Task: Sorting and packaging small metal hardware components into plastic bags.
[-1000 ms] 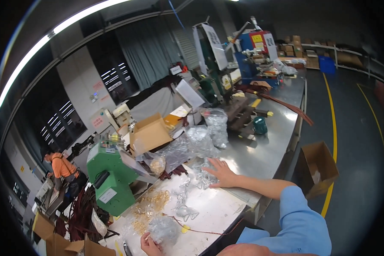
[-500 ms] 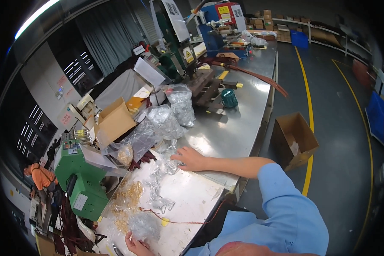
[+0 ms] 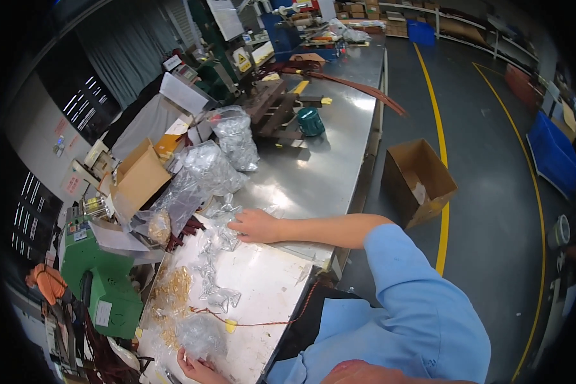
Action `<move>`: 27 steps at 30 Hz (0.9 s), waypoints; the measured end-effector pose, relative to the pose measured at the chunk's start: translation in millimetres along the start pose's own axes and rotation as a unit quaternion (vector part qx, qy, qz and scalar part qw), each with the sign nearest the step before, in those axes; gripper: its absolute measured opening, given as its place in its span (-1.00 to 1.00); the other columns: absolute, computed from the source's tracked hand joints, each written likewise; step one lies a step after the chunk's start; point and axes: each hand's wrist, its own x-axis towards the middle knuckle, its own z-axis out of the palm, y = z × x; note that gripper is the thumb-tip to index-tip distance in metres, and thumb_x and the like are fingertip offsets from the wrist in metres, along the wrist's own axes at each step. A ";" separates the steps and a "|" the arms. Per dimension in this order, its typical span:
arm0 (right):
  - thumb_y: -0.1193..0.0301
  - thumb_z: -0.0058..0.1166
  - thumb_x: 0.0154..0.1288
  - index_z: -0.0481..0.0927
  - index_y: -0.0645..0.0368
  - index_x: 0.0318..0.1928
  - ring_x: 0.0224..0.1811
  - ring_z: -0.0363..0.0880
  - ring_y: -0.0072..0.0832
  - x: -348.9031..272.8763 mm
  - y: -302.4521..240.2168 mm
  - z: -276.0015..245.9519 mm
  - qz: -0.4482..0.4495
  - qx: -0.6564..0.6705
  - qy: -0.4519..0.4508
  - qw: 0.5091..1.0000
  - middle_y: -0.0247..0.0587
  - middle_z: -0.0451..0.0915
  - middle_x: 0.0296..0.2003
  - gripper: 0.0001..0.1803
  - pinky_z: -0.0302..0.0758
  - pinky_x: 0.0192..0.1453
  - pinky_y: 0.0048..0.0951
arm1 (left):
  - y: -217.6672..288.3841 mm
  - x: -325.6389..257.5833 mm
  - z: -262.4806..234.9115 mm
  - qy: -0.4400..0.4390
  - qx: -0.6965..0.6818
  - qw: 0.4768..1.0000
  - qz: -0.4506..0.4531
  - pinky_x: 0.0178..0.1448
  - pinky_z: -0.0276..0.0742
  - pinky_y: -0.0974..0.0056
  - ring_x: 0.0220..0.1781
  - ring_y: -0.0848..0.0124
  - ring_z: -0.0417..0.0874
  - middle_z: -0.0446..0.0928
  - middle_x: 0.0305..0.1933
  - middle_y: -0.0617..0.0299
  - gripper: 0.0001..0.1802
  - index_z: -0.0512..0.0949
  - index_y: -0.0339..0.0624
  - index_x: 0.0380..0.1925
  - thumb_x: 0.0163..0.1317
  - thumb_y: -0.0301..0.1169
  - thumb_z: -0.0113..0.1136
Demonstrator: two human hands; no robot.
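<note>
Right hand (image 3: 255, 225) lies palm down on the metal workbench (image 3: 339, 160), arm stretched across from the lower right in a light blue sleeve (image 3: 416, 301). Fingers are loosely spread and reach into a string of small clear plastic bags (image 3: 219, 235); fingertips touch the bags, but whether any bag is pinched I cannot tell.

Left hand (image 3: 198, 370) sits at the bottom edge of the view, curled around the lower rim of a crumpled clear bag (image 3: 200, 334). Grip looks closed on the plastic.

The bag string runs down a white sheet (image 3: 269, 288) between the 2 hands, ending at another small clear bag (image 3: 221, 297). Just beside it on the left lies a heap of small gold-coloured parts (image 3: 171, 289). A thin red cord (image 3: 269, 320) with a yellow tag crosses the sheet near the left hand.

Beyond the right hand: 2 larger clear bags stuffed with parts (image 3: 235, 137), an open cardboard box (image 3: 137, 179), and a teal cylindrical container (image 3: 310, 120) further along the bench. A green machine (image 3: 105, 288) stands at the bench's left end. On the floor, well apart to the right, an open cardboard carton (image 3: 419, 182) sits near a yellow line (image 3: 445, 192).
</note>
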 end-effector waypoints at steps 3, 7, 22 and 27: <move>0.15 0.25 0.39 0.51 0.06 0.04 -0.14 0.64 -0.05 1.5 -0.8 7.7 0.007 0.013 -0.003 1.000 -0.08 0.61 -0.25 -0.63 0.59 -0.12 -0.04 | 63.0 4.4 -0.2 0.063 -0.229 0.936 -0.261 -0.34 0.37 0.29 -0.35 0.40 0.44 0.57 -0.14 0.16 -0.58 0.58 -0.14 0.25 0.43 -0.44 0.06; 0.15 0.23 0.40 0.51 0.07 -0.02 -0.19 0.66 -0.04 -2.0 4.6 2.5 0.009 0.042 0.017 0.999 -0.09 0.64 -0.33 -0.67 0.58 -0.13 -0.02 | 57.7 7.6 0.3 0.070 -0.256 0.925 -0.273 -0.36 0.36 0.27 -0.39 0.39 0.43 0.58 -0.14 0.14 -0.57 0.57 -0.19 0.26 0.43 -0.45 0.04; 0.29 0.31 0.41 0.70 0.14 -0.11 -0.36 0.65 -0.45 13.4 4.6 -35.8 0.268 0.304 0.180 0.896 -0.22 0.69 -0.39 -0.79 0.55 -0.22 -0.39 | 90.3 47.0 -5.8 0.051 -0.056 0.997 -0.004 -0.44 0.32 0.39 -0.54 0.61 0.36 0.40 -0.56 0.37 -0.63 0.62 -0.25 0.24 0.47 -0.58 0.13; 0.28 0.29 0.46 0.72 0.13 -0.15 -0.43 0.43 -0.71 60.4 -52.5 -63.5 0.325 0.633 0.094 0.696 -0.51 0.60 -0.40 -0.82 0.41 -0.31 -0.58 | 116.1 63.9 -9.4 -0.001 -0.057 0.998 0.013 -0.36 0.31 0.34 -0.50 0.56 0.29 0.25 -0.55 0.38 -0.60 0.60 -0.18 0.24 0.43 -0.59 0.13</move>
